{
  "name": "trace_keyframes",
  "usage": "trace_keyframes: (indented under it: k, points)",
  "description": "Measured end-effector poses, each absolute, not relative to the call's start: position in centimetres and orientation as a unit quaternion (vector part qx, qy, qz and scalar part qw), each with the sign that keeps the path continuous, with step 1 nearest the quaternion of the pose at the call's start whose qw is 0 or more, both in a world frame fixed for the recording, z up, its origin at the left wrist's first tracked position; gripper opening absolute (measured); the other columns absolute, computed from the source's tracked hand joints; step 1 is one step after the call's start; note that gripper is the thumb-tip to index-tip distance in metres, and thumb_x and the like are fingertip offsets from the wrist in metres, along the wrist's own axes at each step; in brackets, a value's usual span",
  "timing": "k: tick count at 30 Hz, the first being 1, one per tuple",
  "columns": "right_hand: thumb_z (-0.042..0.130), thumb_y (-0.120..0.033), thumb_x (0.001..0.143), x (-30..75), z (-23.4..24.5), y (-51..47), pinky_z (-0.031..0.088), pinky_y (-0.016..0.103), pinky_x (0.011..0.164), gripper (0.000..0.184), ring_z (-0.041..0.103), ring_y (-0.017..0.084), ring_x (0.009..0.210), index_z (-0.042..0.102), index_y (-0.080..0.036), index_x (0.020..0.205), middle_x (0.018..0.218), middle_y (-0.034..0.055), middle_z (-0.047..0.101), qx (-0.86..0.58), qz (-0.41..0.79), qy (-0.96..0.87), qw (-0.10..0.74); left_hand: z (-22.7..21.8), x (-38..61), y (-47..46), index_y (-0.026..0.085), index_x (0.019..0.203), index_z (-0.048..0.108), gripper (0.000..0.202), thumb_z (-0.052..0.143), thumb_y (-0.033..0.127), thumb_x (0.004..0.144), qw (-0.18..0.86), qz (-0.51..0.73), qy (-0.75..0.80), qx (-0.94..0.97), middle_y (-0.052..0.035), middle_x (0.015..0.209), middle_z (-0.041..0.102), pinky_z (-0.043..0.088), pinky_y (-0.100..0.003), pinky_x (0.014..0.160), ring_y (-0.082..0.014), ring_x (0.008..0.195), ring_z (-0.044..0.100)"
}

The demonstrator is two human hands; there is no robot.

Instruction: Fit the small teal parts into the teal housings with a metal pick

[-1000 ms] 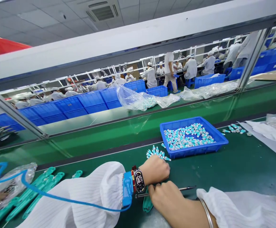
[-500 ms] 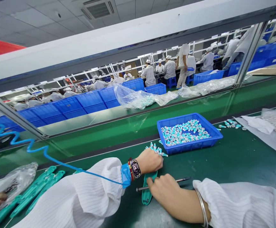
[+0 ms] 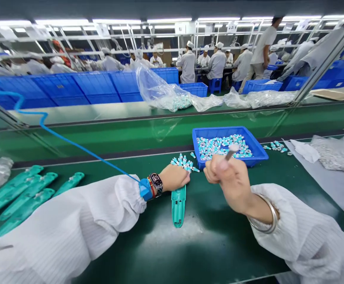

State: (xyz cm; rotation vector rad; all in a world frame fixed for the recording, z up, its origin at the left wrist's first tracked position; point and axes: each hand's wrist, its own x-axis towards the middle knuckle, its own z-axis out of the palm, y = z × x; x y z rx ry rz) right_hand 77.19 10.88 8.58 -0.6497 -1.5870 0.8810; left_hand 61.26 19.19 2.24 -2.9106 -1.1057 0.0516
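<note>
left hand [image 3: 176, 177], mid-frame, curled over green shell [image 3: 178, 207], hold unclear; right hand [image 3: 232, 181], right of centre, gripped metal tool [image 3: 229, 155].

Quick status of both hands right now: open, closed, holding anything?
Left hand: closed on the far end of the green casing, fingers mostly hidden.
Right hand: closed, holding a thin metal tool.

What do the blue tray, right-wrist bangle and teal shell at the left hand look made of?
Blue tray: probably molded plastic, satin; uniform color, rounded rim.
Bangle: likely polished metal; bright silvery glints.
Teal shell: seemingly plastic, slight sheen; molded-looking recesses.
</note>
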Motion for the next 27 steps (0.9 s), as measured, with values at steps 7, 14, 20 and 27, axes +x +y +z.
trace_keyframes:
  k: [7, 14, 20, 27]
  points:
    - [0.044, -0.059, 0.086, 75.4, 6.7, 11.2, 0.017, 0.017, 0.037, 0.054, 0.012, 0.004, 0.037, 0.024, -0.019, 0.055, 0.046, -0.0098, 0.014, -0.239, 0.558, -0.484, 0.631, 1.1, 62.3, 18.8, 0.012, 0.070, 0.065, 0.048, 0.026, 0.031, 0.091, -0.020, -0.002, -0.407, -0.913, -0.0137, 0.067, 0.065, 0.041, -0.029, 0.057, -0.0212, 0.062, 0.062]
    - [0.049, -0.063, 0.081, 74.1, 5.1, 12.4, 0.018, 0.016, 0.035, 0.058, 0.011, 0.003, 0.036, 0.023, -0.019, 0.053, 0.046, -0.0098, 0.013, -0.306, 0.553, -0.442, 0.637, 1.2, 62.3, 18.3, 0.013, 0.079, 0.066, 0.047, 0.025, 0.031, 0.091, -0.043, -0.019, -0.411, -0.910, -0.0124, 0.071, 0.066, 0.041, -0.031, 0.058, -0.0241, 0.068, 0.063]
    - [0.051, -0.055, 0.085, 73.7, 5.1, 12.8, 0.018, 0.015, 0.036, 0.055, 0.012, 0.003, 0.036, 0.024, -0.018, 0.053, 0.046, -0.0093, 0.014, -0.337, 0.544, -0.433, 0.635, 1.5, 62.3, 18.1, 0.013, 0.079, 0.066, 0.045, 0.027, 0.031, 0.090, -0.067, -0.029, -0.405, -0.911, -0.0108, 0.069, 0.065, 0.039, -0.031, 0.057, -0.0245, 0.068, 0.062]
    - [0.045, -0.051, 0.089, 73.5, 6.2, 12.5, 0.018, 0.015, 0.035, 0.055, 0.011, 0.004, 0.037, 0.022, -0.017, 0.053, 0.047, -0.0084, 0.012, -0.363, 0.539, -0.426, 0.629, 1.8, 62.5, 18.0, 0.013, 0.077, 0.066, 0.045, 0.027, 0.031, 0.090, -0.080, -0.026, -0.406, -0.910, -0.0104, 0.068, 0.064, 0.037, -0.029, 0.056, -0.0223, 0.066, 0.061]
